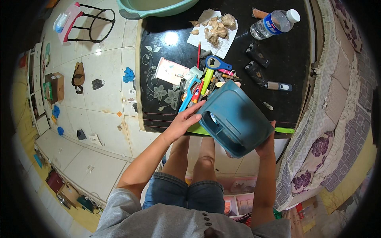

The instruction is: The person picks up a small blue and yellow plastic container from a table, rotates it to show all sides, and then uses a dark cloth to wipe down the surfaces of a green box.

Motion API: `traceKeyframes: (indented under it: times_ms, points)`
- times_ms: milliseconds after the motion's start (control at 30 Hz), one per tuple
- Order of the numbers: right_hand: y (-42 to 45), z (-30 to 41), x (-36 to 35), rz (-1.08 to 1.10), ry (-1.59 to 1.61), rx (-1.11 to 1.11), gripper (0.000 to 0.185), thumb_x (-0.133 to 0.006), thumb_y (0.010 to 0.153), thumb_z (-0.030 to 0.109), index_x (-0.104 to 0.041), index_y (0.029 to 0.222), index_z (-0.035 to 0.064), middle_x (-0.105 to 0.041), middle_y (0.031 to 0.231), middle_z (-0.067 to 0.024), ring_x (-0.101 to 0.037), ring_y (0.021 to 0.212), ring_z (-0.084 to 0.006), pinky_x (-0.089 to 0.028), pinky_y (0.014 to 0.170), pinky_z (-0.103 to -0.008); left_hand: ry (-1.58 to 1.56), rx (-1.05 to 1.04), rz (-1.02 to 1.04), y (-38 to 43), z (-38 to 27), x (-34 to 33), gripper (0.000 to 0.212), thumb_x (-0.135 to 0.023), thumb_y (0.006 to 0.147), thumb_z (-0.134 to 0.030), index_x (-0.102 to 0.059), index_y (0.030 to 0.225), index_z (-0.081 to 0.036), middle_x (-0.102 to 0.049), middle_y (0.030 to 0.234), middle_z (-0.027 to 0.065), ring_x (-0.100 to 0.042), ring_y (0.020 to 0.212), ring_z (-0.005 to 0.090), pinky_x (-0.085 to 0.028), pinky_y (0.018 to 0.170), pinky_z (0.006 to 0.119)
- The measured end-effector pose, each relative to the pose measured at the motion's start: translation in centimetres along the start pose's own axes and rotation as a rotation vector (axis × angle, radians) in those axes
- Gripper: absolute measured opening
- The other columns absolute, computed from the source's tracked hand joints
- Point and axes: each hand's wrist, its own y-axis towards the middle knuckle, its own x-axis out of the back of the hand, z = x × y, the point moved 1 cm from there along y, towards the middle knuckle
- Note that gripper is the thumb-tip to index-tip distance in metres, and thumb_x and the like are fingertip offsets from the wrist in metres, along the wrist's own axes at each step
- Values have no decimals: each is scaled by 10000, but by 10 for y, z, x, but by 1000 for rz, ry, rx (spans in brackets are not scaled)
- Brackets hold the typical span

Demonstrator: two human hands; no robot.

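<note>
A blue plastic container (238,113) is tilted over the near edge of the black table, held between both hands. My left hand (186,119) grips its left side, thumb and fingers on the wall. My right hand (267,142) supports its lower right side, with most of the fingers hidden behind it. Just beyond the container lies a pile of small things: a red pencil (199,55), a blue-handled tool with an oval head (218,63), a yellow-green strip-like tool (207,81), a light blue plastic handle (188,96) and a packet of tissues (171,71).
Garlic (220,29) lies on white paper at the table's far side, near a green basin (157,9). A water bottle (272,25), black cylindrical devices (256,73) and a grey-blue handheld device (278,86) are at the right. A patterned sofa (324,119) borders the table.
</note>
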Motion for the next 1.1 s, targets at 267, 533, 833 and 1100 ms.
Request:
traceKeyframes:
  times_ms: [267, 533, 833, 1100]
  points:
    - [-11, 12, -18, -146, -300, 161, 590, -383, 829, 509, -409, 1209, 59, -490, 1159, -70, -474, 1051, -193, -363, 906, -330, -120, 76, 71, 0, 0, 15, 671, -291, 842, -544, -234, 1325, -81, -341, 1300, 88, -318, 1192, 194, -228, 985, 361]
    - [-37, 22, -95, 367, -1346, 1037, 855, -716, 569, 380, -318, 1271, 98, -330, 1269, -202, -318, 1185, -359, -184, 979, -497, -384, 197, -52, 4, -49, 22, 688, -242, 839, -574, -332, 1265, -40, -425, 1229, 132, -429, 1127, 201, -368, 923, 321]
    - [-14, -12, -62, 324, -1946, 1419, 566, -696, 533, 261, -535, 1075, 285, -346, 1214, -167, -382, 1059, -366, -195, 936, -598, -162, -216, 1, 32, -64, 14, 827, -698, 605, -308, -296, 1281, -52, -367, 1258, 118, -342, 1182, 229, -282, 983, 333]
    - [4, -42, -33, 149, -1822, 1305, 467, -638, 620, 84, -590, 1037, 289, -288, 1230, -185, -302, 1113, -362, -240, 939, -567, -122, -324, -55, 33, -47, 8, 838, -721, 536, -90, -318, 1266, -7, -333, 1301, 123, -318, 1202, 218, -220, 1010, 333]
